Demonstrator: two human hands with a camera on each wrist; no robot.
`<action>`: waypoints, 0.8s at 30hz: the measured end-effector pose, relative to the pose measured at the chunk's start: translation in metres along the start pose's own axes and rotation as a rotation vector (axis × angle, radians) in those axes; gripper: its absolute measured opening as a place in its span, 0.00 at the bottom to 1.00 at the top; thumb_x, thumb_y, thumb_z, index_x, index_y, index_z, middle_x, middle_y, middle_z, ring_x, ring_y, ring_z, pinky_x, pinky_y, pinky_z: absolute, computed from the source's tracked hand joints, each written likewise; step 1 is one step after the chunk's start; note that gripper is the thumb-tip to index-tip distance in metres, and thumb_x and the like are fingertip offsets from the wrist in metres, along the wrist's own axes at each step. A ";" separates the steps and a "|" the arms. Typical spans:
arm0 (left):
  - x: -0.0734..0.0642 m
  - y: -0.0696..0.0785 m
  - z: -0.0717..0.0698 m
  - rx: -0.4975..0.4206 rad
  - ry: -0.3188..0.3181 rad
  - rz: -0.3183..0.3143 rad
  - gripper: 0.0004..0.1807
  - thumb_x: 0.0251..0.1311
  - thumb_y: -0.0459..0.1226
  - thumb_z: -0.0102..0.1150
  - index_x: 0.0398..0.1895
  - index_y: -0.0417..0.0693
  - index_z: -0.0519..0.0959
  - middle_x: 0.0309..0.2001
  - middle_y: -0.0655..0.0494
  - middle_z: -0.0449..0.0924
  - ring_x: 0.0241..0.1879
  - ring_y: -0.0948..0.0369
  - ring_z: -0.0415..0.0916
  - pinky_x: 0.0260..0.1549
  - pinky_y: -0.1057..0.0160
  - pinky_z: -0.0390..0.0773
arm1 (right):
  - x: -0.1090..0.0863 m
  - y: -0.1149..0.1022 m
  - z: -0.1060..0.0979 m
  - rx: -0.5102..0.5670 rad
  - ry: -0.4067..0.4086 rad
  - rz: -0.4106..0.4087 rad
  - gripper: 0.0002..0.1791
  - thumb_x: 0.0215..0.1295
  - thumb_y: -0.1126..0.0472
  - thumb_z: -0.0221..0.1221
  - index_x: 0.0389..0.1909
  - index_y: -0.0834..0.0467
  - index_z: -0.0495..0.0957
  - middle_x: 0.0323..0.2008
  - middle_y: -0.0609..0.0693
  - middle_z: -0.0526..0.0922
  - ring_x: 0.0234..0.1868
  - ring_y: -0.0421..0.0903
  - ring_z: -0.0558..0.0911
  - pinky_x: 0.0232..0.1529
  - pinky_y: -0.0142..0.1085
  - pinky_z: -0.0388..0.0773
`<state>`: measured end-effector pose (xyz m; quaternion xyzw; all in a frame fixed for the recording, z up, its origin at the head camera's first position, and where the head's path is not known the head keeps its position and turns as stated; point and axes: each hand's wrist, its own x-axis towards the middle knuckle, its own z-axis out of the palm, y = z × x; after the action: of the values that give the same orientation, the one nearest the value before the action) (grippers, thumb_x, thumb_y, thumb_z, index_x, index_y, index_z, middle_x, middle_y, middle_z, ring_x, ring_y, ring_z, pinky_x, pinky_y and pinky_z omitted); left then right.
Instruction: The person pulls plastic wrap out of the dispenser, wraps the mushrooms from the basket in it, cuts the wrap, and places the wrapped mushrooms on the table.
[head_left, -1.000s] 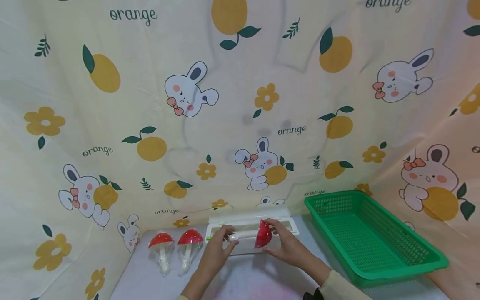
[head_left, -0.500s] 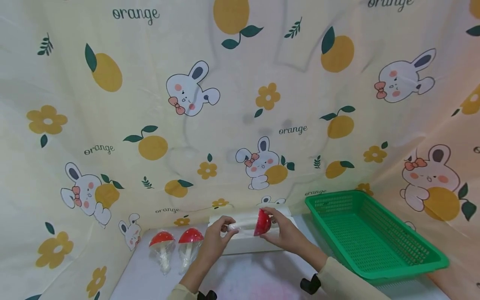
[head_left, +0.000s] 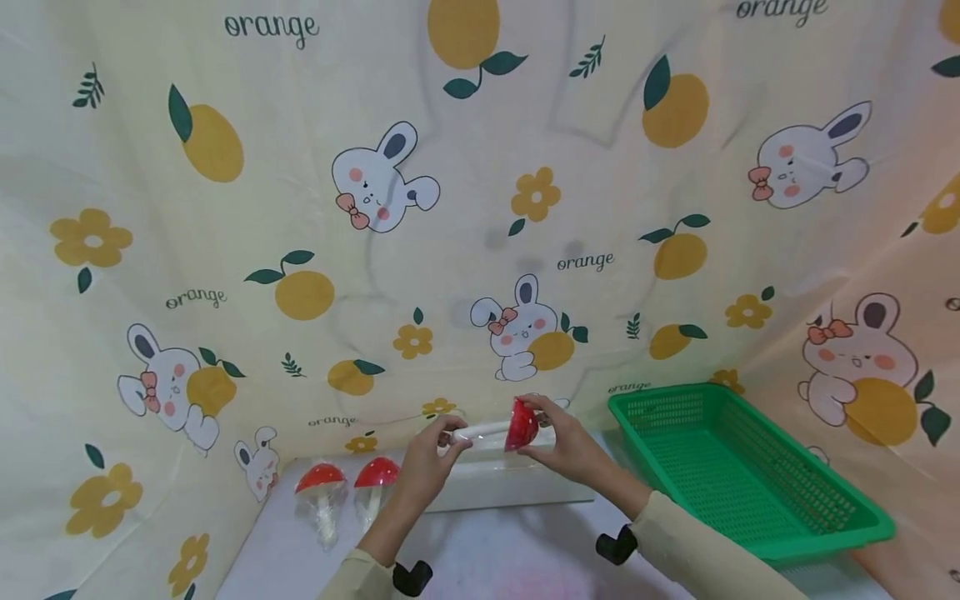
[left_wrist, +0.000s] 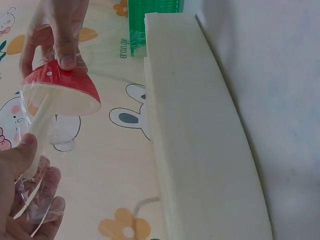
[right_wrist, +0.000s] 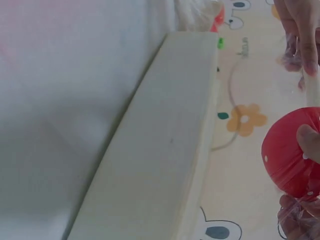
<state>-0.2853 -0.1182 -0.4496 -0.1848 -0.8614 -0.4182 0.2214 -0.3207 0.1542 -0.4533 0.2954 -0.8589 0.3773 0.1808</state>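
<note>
A toy mushroom [head_left: 522,425] with a red, white-dotted cap and white stem, wrapped in clear plastic, lies sideways between my hands. My left hand [head_left: 431,454] pinches the stem end and the loose plastic there. The cap is gripped by my right hand [head_left: 564,448], thumb on one side and fingers on the other. In the left wrist view the cap's pale underside [left_wrist: 70,102] shows, and the right wrist view shows its domed red top [right_wrist: 287,150]. Below and in front of the mushroom stands a long white box [head_left: 510,487], partly covered by the hands in the head view.
Two more red-capped mushrooms in clear plastic, one [head_left: 321,504] farther left and one [head_left: 372,487] beside my left forearm, lie on the white table [head_left: 487,554]. A green mesh basket [head_left: 750,467] stands to the right. A printed cloth [head_left: 450,250] hangs behind.
Both hands have lifted the mushroom upward, from in front of the white box to above its front wall. The left hand still holds the stem end, the right the cap.
</note>
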 end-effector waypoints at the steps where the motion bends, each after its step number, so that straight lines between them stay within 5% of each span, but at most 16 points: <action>1: 0.001 0.000 0.000 0.000 0.002 0.005 0.14 0.67 0.36 0.73 0.53 0.52 0.82 0.48 0.59 0.88 0.42 0.60 0.83 0.50 0.57 0.87 | 0.001 -0.001 -0.001 0.007 0.003 -0.005 0.51 0.54 0.63 0.83 0.76 0.44 0.66 0.66 0.49 0.80 0.62 0.50 0.82 0.55 0.44 0.87; 24: 0.020 0.016 -0.014 0.008 -0.005 0.010 0.16 0.67 0.38 0.73 0.55 0.56 0.81 0.50 0.61 0.87 0.46 0.60 0.82 0.50 0.62 0.87 | 0.017 -0.008 -0.017 -0.009 0.044 -0.044 0.51 0.56 0.64 0.81 0.78 0.45 0.65 0.69 0.50 0.78 0.64 0.52 0.82 0.58 0.48 0.86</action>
<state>-0.2906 -0.1174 -0.4215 -0.1889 -0.8627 -0.4132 0.2222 -0.3272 0.1562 -0.4292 0.3050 -0.8496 0.3760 0.2092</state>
